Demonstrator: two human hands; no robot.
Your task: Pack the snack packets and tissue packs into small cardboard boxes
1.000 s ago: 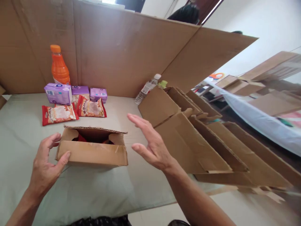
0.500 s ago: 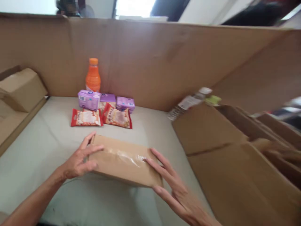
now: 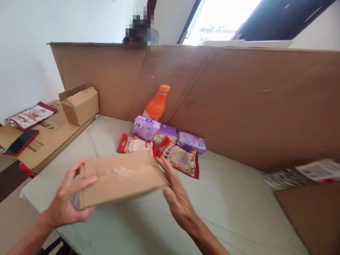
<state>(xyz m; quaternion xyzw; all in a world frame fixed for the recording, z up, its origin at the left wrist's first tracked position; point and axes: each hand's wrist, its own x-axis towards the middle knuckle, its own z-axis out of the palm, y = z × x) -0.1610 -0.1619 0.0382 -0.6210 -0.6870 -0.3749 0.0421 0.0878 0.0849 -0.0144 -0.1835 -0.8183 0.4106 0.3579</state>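
You are clamping the box [image 3: 119,182] between your left fingers [image 3: 87,182] at nine o'clock and right fingers [image 3: 169,170] at three, its long axis spanning both.

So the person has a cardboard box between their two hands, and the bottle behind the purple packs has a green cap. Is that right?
Not quite: the cap on the bottle behind the purple packs is orange, not green, as the head view shows. The cardboard box is indeed between the left hand and the right hand.
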